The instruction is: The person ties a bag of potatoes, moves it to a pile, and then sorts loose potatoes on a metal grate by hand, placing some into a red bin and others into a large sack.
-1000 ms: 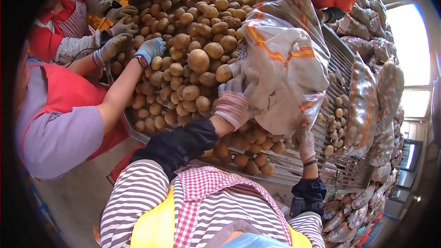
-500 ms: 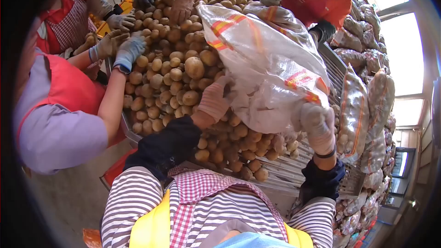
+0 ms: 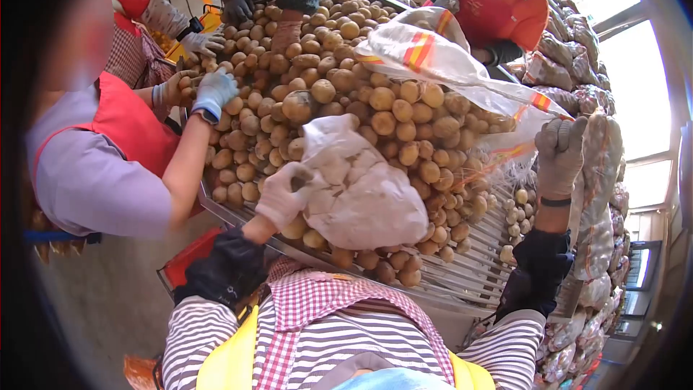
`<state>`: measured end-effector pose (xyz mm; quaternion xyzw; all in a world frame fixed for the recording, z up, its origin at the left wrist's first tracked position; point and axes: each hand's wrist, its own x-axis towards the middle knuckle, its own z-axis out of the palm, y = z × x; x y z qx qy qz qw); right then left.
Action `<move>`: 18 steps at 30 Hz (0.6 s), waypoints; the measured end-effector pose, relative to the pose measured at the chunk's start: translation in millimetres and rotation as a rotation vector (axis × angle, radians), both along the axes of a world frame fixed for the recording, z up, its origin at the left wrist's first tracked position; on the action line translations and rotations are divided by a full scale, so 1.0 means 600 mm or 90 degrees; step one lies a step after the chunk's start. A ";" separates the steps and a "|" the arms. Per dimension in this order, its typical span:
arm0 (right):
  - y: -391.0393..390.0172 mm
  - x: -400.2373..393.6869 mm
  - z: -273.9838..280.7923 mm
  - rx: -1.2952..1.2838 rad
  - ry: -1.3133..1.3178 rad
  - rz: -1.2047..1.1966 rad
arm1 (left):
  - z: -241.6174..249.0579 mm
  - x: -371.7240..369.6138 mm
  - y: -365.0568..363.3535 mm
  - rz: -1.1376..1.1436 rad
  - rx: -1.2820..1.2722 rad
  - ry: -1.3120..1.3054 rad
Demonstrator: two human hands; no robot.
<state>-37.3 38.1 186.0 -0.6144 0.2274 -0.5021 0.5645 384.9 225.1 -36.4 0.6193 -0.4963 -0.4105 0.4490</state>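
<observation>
My left hand (image 3: 281, 193), in a pale glove, pinches the left edge of a crumpled white plastic sheet (image 3: 364, 198) that lies over the near potatoes. Off to the right, my gloved right hand (image 3: 559, 155) is closed on the end of a translucent white sack (image 3: 433, 54) with red and yellow stripes. The sack stretches from that hand across the back of the heap. Between sheet and sack shows a broad pile of potatoes (image 3: 404, 119), several of them right under the sack's edge.
A slatted metal table (image 3: 462, 271) carries the potatoes. At the left, a person's blue-gloved hand (image 3: 215, 92) rests at the heap; another person in red (image 3: 491, 0) stands at the far side. Filled sacks (image 3: 595, 195) are stacked along the right.
My right hand has moved right and up, drawing the sack back off the potatoes. The left hand has moved left and nearer me, with the white sheet now apart from the sack.
</observation>
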 end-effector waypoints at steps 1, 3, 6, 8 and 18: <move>0.008 -0.010 0.001 -0.006 -0.005 0.000 | -0.006 -0.002 0.014 0.034 0.012 0.003; 0.035 0.003 0.011 -0.052 0.053 -0.165 | -0.016 -0.006 0.037 0.059 0.006 0.015; 0.062 -0.018 0.011 -0.149 0.161 -0.208 | -0.015 -0.017 0.071 0.090 0.011 -0.004; 0.096 -0.020 0.026 -0.084 0.121 -0.144 | -0.026 -0.024 0.089 0.111 -0.014 0.012; 0.175 -0.067 0.056 -0.068 -0.170 -0.291 | -0.029 -0.044 0.142 0.233 0.040 0.076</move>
